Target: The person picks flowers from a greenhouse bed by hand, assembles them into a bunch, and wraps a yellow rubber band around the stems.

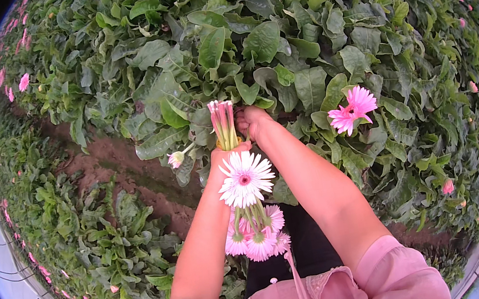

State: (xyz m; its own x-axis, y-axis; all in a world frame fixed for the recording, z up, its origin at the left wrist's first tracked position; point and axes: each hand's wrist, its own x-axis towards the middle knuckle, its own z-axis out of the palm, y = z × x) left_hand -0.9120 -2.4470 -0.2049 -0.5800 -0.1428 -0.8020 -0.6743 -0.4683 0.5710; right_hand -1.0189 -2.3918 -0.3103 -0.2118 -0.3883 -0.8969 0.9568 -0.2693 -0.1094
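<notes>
My left hand (226,150) is closed around a bunch of cut gerbera stems (223,124), whose pinkish-red ends point away from me. Below it hang the bunch's pink gerbera heads (259,240), facing down towards my body. A white gerbera with a pink centre (245,179) lies over my left wrist area; its stem is mostly hidden. Just right of the stem ends, my right hand (252,122) reaches in at the leaves with curled fingers; what they hold, if anything, is hidden. Something yellow, perhaps a band, shows around the stems at my left hand.
Dense gerbera leaves (261,43) fill the bed before me. A pink gerbera (352,109) stands to the right of my right forearm, and a half-opened bud (176,159) leans out at the left. A bare soil path (124,165) runs between the beds.
</notes>
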